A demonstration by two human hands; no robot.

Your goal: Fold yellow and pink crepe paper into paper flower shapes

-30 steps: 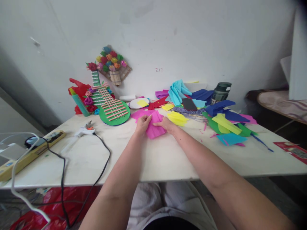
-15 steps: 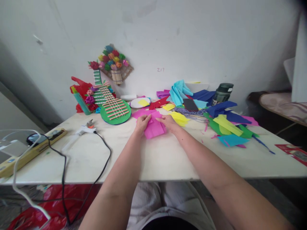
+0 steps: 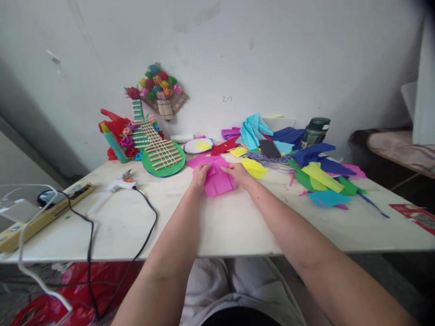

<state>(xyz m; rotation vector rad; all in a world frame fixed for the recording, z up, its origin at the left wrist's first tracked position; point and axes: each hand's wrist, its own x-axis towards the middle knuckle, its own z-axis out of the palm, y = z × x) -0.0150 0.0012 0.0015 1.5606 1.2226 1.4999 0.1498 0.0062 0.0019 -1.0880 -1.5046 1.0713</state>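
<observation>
A piece of pink crepe paper [image 3: 219, 184], creased and partly folded, is held up over the table between both hands. My left hand [image 3: 201, 175] pinches its left side, fingers closed. On the other side my right hand [image 3: 238, 174] grips the edge between thumb and fingers. More pink paper [image 3: 195, 160] lies just behind the hands. Yellow paper [image 3: 254, 168] rests beside my right hand. Left of the hands stands a green paper guitar [image 3: 163, 158] with stick strings and paper flowers.
A glue gun [image 3: 121, 182] with a black cord lies on the left, near a yellow power strip [image 3: 64, 203]. At the right are a heap of coloured paper [image 3: 322, 176], a phone [image 3: 270, 148] and a dark green bottle [image 3: 315, 131]. A glue bottle [image 3: 115, 144] leans by the guitar.
Both hands keep their grip on the pink paper in nearly the same place. The paper between the fingers has shifted very slightly.
</observation>
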